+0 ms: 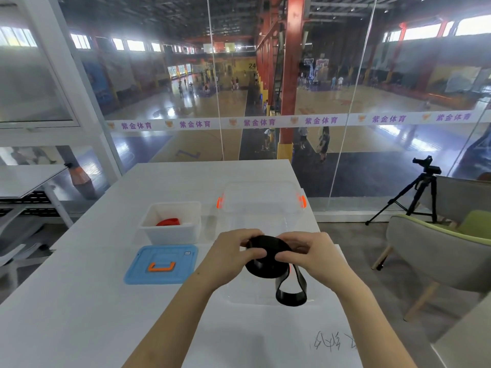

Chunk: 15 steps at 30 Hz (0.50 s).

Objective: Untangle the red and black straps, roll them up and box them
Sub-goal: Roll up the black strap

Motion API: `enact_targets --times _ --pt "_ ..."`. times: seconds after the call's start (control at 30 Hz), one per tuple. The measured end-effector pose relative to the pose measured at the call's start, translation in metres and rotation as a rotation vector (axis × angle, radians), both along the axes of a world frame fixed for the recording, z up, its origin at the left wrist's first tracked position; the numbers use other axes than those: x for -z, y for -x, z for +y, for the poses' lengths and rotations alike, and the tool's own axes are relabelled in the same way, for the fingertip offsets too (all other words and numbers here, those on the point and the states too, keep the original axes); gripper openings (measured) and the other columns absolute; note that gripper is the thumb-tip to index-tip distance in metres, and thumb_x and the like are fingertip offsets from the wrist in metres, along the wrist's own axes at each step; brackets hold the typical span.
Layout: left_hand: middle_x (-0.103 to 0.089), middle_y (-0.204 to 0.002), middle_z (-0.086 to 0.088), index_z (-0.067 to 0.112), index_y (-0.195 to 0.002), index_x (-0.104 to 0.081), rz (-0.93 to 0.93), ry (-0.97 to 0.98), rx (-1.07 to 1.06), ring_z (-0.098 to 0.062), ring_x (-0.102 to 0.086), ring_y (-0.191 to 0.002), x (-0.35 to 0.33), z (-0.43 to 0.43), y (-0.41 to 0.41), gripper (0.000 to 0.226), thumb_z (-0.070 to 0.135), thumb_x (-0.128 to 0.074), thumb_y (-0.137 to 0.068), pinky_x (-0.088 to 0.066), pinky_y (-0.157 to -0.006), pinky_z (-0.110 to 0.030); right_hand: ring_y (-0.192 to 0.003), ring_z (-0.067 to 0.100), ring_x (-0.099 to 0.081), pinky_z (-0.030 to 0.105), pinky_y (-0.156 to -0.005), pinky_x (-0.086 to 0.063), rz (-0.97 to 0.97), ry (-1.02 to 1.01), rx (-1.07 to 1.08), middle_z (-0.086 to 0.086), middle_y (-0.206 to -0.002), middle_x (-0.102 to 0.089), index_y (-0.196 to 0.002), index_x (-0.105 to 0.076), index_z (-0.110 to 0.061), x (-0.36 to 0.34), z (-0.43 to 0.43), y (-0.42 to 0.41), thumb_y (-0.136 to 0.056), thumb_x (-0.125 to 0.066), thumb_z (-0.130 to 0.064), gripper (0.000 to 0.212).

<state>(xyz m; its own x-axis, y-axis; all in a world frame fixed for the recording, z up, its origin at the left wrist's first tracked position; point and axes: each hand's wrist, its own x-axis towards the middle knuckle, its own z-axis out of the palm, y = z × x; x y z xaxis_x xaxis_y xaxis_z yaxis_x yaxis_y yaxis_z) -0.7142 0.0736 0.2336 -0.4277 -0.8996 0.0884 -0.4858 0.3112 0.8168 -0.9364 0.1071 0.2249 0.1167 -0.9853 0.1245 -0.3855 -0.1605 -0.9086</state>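
Black strap: the flat black webbing strap is mostly coiled and held in the air over the clear plastic bin; its loose tail loops down on the right.
Handling: probably light, limp and springy, so the coil may unwind if released. Best pinched across the coil.
Grip: left hand and right hand both pinch the coil.
Red strap: the rolled red strap lies inside the white plastic box.
Room: a blue lid sits just in front of the box. The tabletop ends near the bin's right side, with open surface to the left.
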Motion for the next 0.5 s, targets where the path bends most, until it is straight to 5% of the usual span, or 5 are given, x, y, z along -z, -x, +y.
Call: enact_targets --times 0.2,0.37,0.5 --pt "-0.079 -0.105 -0.009 0.026 -0.110 -0.077 0.430 -0.211 -0.075 -0.026 -0.075 -0.104 0.000 0.003 -0.004 0.026 0.008 -0.061 -0.100 -0.061 -0.094 -0.037 -0.097 0.010 -0.080 0.039 -0.101 -0.060 -0.082 0.009 0.091 -0.008 -0.098 -0.084 -0.103 -0.080 -0.034 0.003 -0.004 0.009 -0.085 -0.084 -0.006 0.034" --pt "-0.079 -0.112 0.003 0.029 -0.116 -0.075 0.190 -0.172 -0.038 -0.013 -0.073 -0.111 0.004 -0.012 -0.016 0.026 0.014 -0.068 -0.096 -0.056 -0.104 -0.041 -0.093 0.010 -0.080 0.038 -0.098 -0.061 -0.015 -0.018 0.084 -0.008 -0.094 -0.084 -0.101 -0.083 -0.029 0.004 -0.005 0.010 -0.084 -0.086 -0.011 0.026" --pt "-0.068 -0.131 0.020 0.043 -0.133 -0.066 -0.086 -0.052 -0.046 0.002 -0.062 -0.122 0.002 -0.015 -0.010 0.049 0.032 -0.080 -0.087 -0.050 -0.109 -0.033 -0.085 0.009 -0.078 0.039 -0.089 -0.063 0.136 -0.011 0.040 -0.007 -0.085 -0.082 -0.094 -0.082 -0.031 0.004 -0.010 0.002 -0.082 -0.086 -0.015 0.020"
